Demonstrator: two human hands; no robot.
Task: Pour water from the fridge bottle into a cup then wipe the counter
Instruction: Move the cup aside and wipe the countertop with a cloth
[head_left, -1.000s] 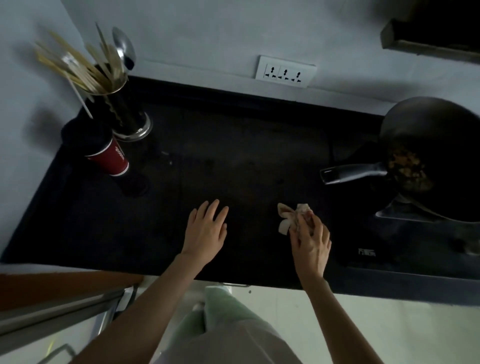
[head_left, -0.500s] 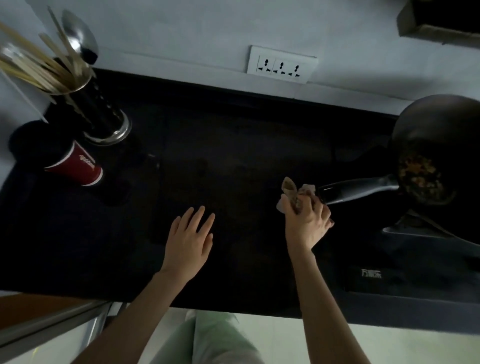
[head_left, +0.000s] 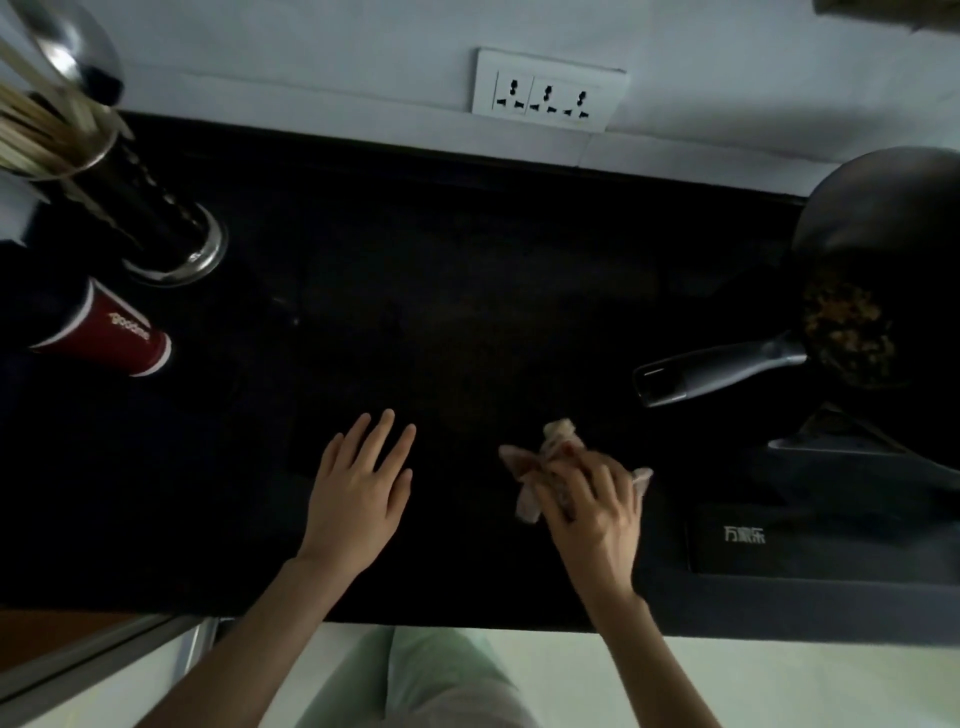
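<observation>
The black counter (head_left: 467, 291) fills the middle of the view. My right hand (head_left: 592, 504) presses a crumpled pale cloth (head_left: 530, 488) onto it near the front edge, fingers curled over the cloth. My left hand (head_left: 363, 483) rests flat on the counter to the left of the cloth, fingers straight and spread. A red paper cup (head_left: 104, 332) stands at the far left. No bottle is in view.
A metal utensil holder (head_left: 156, 218) with chopsticks and a spoon stands behind the cup. A dark pan (head_left: 883, 270) with food sits on the stove at right, its handle (head_left: 717, 374) pointing toward the cloth. A wall socket (head_left: 545, 91) is at the back.
My right hand has drawn the cloth back from the pan handle toward the front edge. My left hand has stayed flat on the counter.
</observation>
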